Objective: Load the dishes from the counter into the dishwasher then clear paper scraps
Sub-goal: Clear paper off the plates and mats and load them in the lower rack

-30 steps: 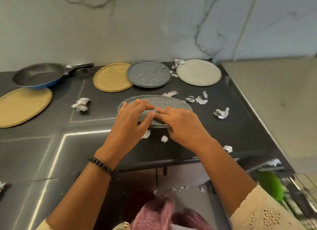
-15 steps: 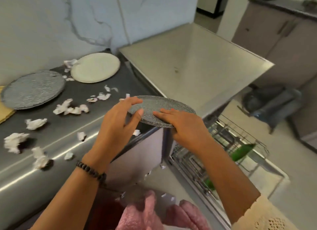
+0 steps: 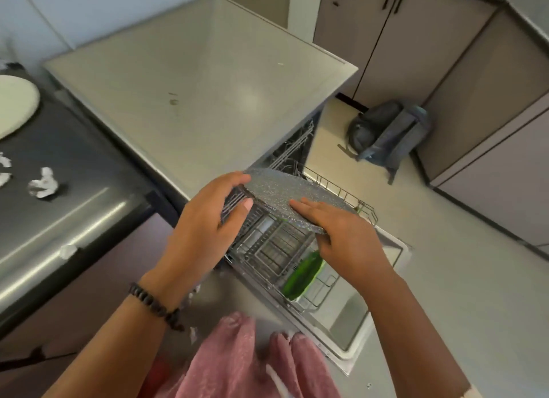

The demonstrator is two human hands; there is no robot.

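Observation:
I hold a grey speckled plate [image 3: 292, 191] flat in the air above the pulled-out dishwasher rack [image 3: 332, 189]. My left hand [image 3: 205, 228] grips its left edge, thumb under and fingers over. My right hand [image 3: 344, 237] grips its near right edge, fingers lying on top. A green dish [image 3: 303, 274] stands in the rack below my right hand. The dishwasher door [image 3: 350, 323] lies open. On the dark counter at the left are a white plate [image 3: 15, 107] and crumpled paper scraps [image 3: 43, 185].
The dishwasher's steel top [image 3: 193, 79] fills the centre back. A grey backpack [image 3: 389, 133] lies on the floor by grey cabinets [image 3: 490, 115] at the right. A small scrap [image 3: 68, 250] sits at the counter's front edge [image 3: 89, 228]. Pink clothing shows at the bottom.
Both hands lifted the grey plate off the counter and carried it right, over the open dishwasher rack. The view swung right with it.

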